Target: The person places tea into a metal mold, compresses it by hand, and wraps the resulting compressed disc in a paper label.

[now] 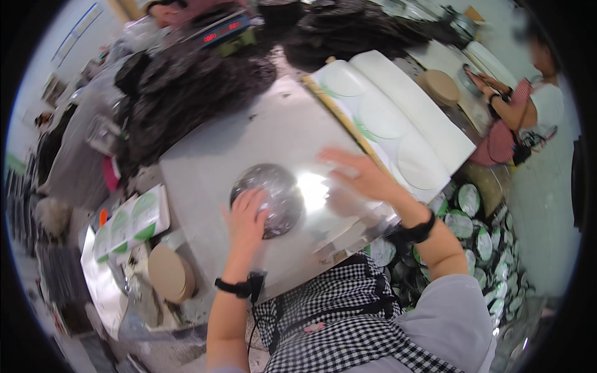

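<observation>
A round, dark, flat disc [285, 193] in shiny clear plastic lies on the smooth pale tabletop [217, 143] in front of me. My left hand [249, 216] rests flat on its left side, fingers stretched out and slightly apart. Off to the right of the disc, my right hand [359, 175] is held over the tabletop, smeared by motion. Its fingers are extended and nothing shows in them. A bright glare spot lies between that hand and the disc.
White label sheets [398, 133] lie beyond a yellowish strip [348, 121]. Dark crinkled heaps [193, 87] and a digital scale [221, 32] stand at the back. Brown round cards [168, 273] sit left. Green-labelled round packs [482, 242] pile up lower right. A co-worker [525, 112] works far right.
</observation>
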A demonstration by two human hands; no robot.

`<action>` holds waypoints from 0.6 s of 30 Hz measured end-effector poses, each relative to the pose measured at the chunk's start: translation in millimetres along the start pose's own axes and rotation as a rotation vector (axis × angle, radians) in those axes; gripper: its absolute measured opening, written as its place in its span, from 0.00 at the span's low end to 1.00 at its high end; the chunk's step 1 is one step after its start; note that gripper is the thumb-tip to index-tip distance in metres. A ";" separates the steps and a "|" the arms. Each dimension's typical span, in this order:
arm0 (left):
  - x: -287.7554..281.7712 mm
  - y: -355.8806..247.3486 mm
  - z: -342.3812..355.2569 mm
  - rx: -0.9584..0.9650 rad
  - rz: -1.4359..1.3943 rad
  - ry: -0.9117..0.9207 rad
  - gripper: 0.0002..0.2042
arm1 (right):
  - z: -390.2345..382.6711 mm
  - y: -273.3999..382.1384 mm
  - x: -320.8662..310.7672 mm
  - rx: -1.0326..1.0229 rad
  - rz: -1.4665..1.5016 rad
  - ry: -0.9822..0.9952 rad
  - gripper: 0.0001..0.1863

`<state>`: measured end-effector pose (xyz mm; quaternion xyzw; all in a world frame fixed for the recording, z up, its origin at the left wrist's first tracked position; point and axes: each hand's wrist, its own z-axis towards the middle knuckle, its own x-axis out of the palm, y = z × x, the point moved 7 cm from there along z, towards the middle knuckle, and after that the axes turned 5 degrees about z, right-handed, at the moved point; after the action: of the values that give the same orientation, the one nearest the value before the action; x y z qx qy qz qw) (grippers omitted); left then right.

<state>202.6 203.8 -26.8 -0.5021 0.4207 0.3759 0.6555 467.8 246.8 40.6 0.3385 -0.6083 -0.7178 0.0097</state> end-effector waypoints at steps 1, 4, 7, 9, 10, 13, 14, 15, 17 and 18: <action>-1.9 -4.0 0.4 -0.007 -0.011 0.010 0.23 | -25.7 -17.2 -49.4 0.028 -0.161 -0.188 0.32; -1.3 -13.3 9.5 -0.005 -0.040 0.036 0.23 | -114.6 -59.7 -135.0 0.106 -0.827 -0.467 0.31; 1.6 -12.6 11.4 -0.014 -0.047 0.057 0.23 | -154.6 -138.5 -146.7 0.342 -0.926 -0.260 0.27; 0.9 -11.0 12.1 -0.029 -0.041 0.081 0.23 | -167.3 -190.7 -180.8 0.638 -0.438 -0.348 0.25; -1.9 -11.9 10.5 -0.040 -0.050 0.093 0.23 | -173.6 -197.1 -224.1 0.654 -0.323 -0.623 0.23; -2.3 -9.5 8.2 -0.079 -0.030 0.104 0.23 | -143.1 -99.5 -247.3 0.330 -0.456 -1.054 0.21; -1.6 -11.4 9.4 -0.079 -0.028 0.101 0.23 | -124.2 -60.2 -235.4 0.151 -0.589 -1.131 0.21; -2.0 -12.9 11.4 -0.069 -0.029 0.102 0.23 | -96.4 -49.4 -206.4 -0.034 -1.016 -0.852 0.21; -1.6 -14.4 14.1 -0.055 -0.028 0.110 0.23 | -70.2 -123.9 -190.7 0.197 -1.456 -0.510 0.22; -2.1 -14.6 14.2 -0.055 -0.029 0.112 0.23 | -68.7 -157.8 -206.1 0.369 -1.315 -0.508 0.20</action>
<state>217.7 214.4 -17.8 -0.5461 0.4390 0.3490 0.6223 723.6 315.9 -2.6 0.4532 -0.3737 -0.5174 -0.6223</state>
